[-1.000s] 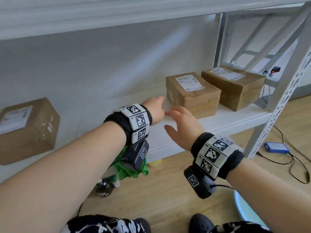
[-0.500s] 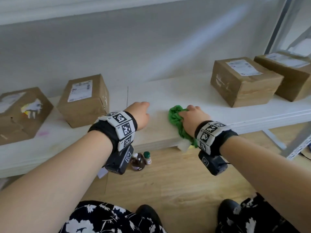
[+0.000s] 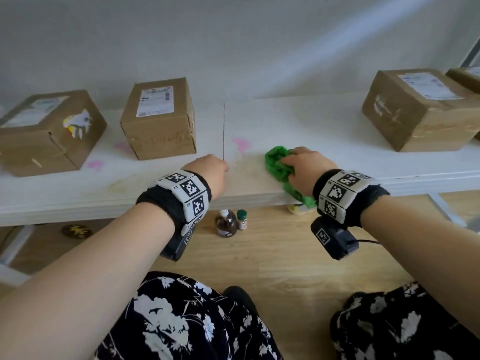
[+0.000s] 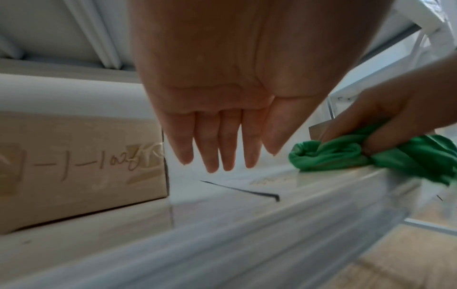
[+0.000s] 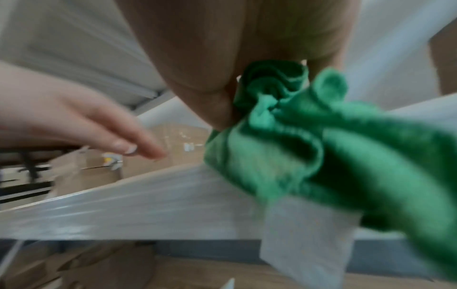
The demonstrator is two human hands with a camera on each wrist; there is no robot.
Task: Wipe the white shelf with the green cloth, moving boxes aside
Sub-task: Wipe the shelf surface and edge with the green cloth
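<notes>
While the right hand (image 3: 304, 168) grips the bunched cloth (image 3: 279, 165) on the shelf (image 3: 337, 141), wiping is underway; left hand (image 4: 222, 117), fingers straight, idles beside it; likely next, the pink stains (image 3: 241, 145) just beyond.

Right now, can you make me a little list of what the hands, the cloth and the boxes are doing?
right hand: grips the bunched green cloth on the white shelf
left hand: empty, fingers straight, over the shelf
nearest box: left of the left hand, not touched
stains: pink spot beside the cloth
floor: brown bottle below the shelf
</notes>
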